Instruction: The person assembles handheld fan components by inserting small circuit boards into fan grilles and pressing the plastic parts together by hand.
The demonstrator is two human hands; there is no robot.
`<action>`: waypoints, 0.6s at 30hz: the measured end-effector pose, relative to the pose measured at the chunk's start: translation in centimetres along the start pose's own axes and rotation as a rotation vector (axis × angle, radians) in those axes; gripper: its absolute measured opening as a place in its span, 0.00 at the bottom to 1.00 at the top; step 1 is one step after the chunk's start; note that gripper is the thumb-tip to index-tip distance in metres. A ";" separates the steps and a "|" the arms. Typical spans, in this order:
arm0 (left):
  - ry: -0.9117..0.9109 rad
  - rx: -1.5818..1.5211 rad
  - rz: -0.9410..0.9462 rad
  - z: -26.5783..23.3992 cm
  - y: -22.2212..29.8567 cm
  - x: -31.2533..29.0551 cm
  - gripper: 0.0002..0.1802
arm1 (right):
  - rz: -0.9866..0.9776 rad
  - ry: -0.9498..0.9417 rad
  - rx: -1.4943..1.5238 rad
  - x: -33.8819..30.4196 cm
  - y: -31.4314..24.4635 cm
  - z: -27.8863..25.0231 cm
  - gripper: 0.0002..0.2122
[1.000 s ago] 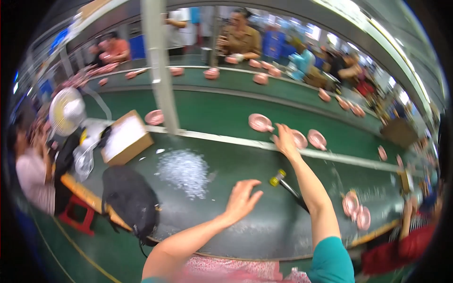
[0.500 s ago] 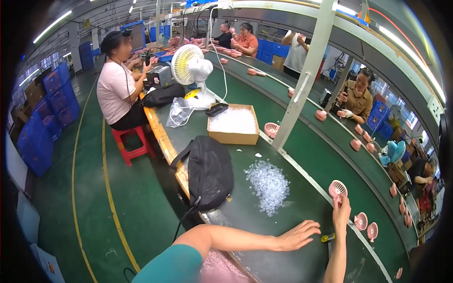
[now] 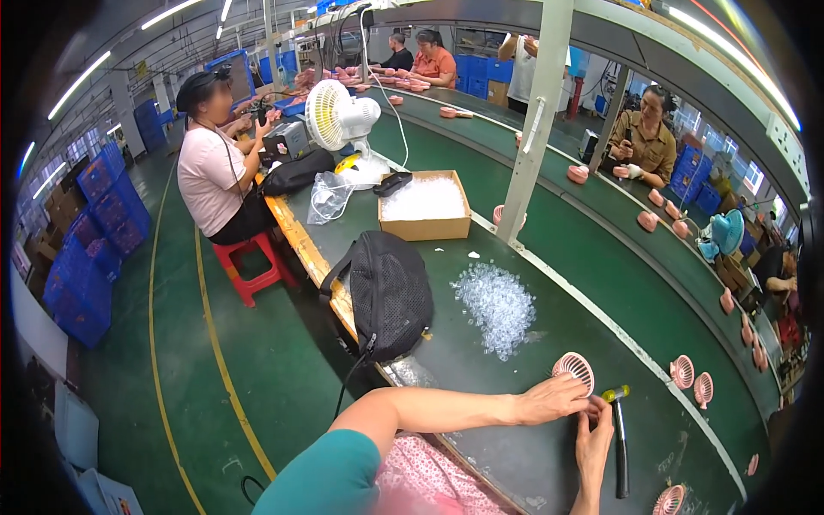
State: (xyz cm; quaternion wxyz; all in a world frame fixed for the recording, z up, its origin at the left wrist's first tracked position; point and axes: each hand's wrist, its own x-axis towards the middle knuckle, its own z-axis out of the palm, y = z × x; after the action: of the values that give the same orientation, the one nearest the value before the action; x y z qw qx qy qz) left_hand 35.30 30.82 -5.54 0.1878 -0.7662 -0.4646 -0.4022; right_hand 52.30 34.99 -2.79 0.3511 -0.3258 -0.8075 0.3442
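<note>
A round pink slatted fan housing (image 3: pixel 575 369) is held just above the dark worktable. My left hand (image 3: pixel 549 400) reaches across from the left, its fingers closed on the near edge of the housing. Below it, my right hand (image 3: pixel 594 438) comes up with its fingertips bent together at the housing's lower end; what they cover there is mostly hidden. Right beside my right hand lies a hammer with a yellow head (image 3: pixel 615 394) and a black handle (image 3: pixel 621 459). Beyond my hands is a heap of small clear plastic pieces (image 3: pixel 495 307).
A black mesh bag (image 3: pixel 388 296), an open carton (image 3: pixel 425 227) of clear pieces and a white fan (image 3: pixel 348 129) stand along the table. More pink housings (image 3: pixel 681 372) lie to the right on the green conveyor (image 3: pixel 601 249). A metal post (image 3: pixel 536 129) rises at the belt's edge. Co-workers sit nearby.
My right hand has brought the pink housing leftward and nearer from beside the belt. My left hand, flat and spread before, has moved right and closed on it. The whole view has shifted slightly.
</note>
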 end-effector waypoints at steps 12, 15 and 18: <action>0.115 -0.166 -0.072 -0.9 0.6 1.7 0.09 | -0.036 -0.002 -0.036 -0.3 -2.1 -2.0 0.03; 0.008 -0.279 -0.203 -2.1 -0.3 1.1 0.08 | -0.027 0.028 -0.045 0.5 -1.8 -1.7 0.04; -0.063 -0.498 -0.341 -3.0 0.0 1.5 0.05 | 0.031 -0.104 0.043 0.8 -3.0 -3.1 0.09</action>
State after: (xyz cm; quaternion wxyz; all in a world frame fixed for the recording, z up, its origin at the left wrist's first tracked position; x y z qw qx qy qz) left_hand 34.29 29.65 -2.57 -0.0907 -0.7120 -0.4791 -0.5053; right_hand 53.50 34.93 1.46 0.3102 -0.3123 -0.8119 0.3835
